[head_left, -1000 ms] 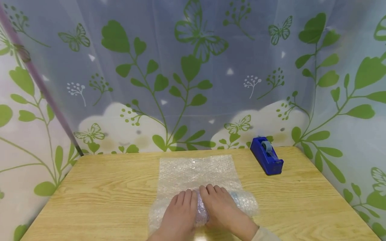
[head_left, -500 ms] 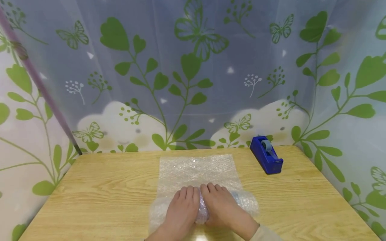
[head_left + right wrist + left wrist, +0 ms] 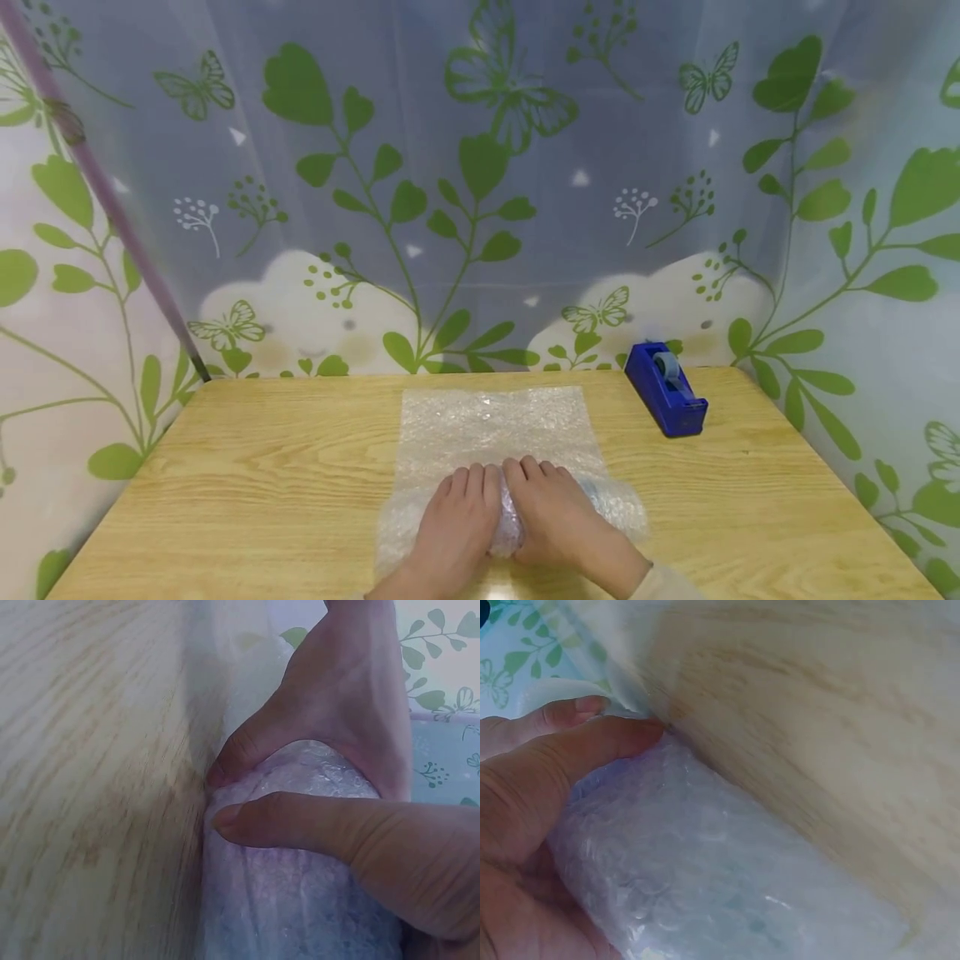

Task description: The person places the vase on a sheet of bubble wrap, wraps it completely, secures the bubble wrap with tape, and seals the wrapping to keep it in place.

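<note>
On the table (image 3: 262,483), fingers (image 3: 474,482) partly hide a bubble-wrap roll (image 3: 507,527).

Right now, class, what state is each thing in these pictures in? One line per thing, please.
Left grip: holding the roll, thumb on the near side
Right grip: holding the roll beside the left
Bubble wrap: near part rolled up, far part spread flat
Roll: wrapped; contents unclear
Tape dispenser: upright, apart from the wrap
Tape: loaded in the dispenser
Patterned curtain: hanging behind the table
</note>
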Demonstrator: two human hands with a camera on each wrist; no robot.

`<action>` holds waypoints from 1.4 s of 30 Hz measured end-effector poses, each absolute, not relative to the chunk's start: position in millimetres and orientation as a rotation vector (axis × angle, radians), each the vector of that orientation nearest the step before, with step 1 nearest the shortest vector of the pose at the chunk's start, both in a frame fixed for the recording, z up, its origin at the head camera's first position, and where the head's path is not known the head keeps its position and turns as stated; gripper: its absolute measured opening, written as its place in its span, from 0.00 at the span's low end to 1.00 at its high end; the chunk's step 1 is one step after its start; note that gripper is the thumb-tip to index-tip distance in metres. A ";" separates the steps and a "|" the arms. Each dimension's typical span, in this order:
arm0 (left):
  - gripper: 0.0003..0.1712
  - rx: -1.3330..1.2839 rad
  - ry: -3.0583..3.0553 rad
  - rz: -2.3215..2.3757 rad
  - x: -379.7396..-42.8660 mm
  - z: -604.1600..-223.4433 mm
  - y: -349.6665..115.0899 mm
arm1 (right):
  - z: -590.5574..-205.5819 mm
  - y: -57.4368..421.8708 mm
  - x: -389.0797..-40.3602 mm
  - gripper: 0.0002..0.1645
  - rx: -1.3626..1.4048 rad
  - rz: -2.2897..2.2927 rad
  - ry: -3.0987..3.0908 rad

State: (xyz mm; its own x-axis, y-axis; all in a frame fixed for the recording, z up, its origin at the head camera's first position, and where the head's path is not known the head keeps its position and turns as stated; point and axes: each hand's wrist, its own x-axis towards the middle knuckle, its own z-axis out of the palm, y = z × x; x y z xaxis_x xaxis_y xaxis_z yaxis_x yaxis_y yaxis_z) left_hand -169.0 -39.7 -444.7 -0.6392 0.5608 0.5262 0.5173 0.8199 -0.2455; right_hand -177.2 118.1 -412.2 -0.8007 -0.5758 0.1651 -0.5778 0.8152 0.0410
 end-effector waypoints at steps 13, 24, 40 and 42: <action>0.41 -0.867 -2.562 0.070 -167.4 -432.7 -40.3 | -411.2 124.9 -183.0 0.45 1.024 0.227 -2.920; 0.46 -0.945 -2.585 0.053 -169.5 -423.1 -43.4 | -404.8 129.6 -186.8 0.45 1.100 0.448 -3.020; 0.46 -1.050 -2.833 -0.165 -179.5 -415.8 -50.6 | -394.7 126.8 -205.2 0.38 1.306 0.754 -3.176; 0.46 -1.043 -2.866 -0.195 -179.3 -414.5 -50.7 | -394.8 126.1 -208.0 0.35 1.391 0.820 -3.149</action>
State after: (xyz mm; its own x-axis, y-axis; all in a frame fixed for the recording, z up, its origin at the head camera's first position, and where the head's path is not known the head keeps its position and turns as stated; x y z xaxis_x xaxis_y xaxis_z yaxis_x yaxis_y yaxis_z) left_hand -179.3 -50.7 -414.5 -0.7637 0.6335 0.1238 0.6445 0.7593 0.0902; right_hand -208.0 126.1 -394.8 -0.6250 -0.7621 -0.1692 -0.5828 0.5997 -0.5483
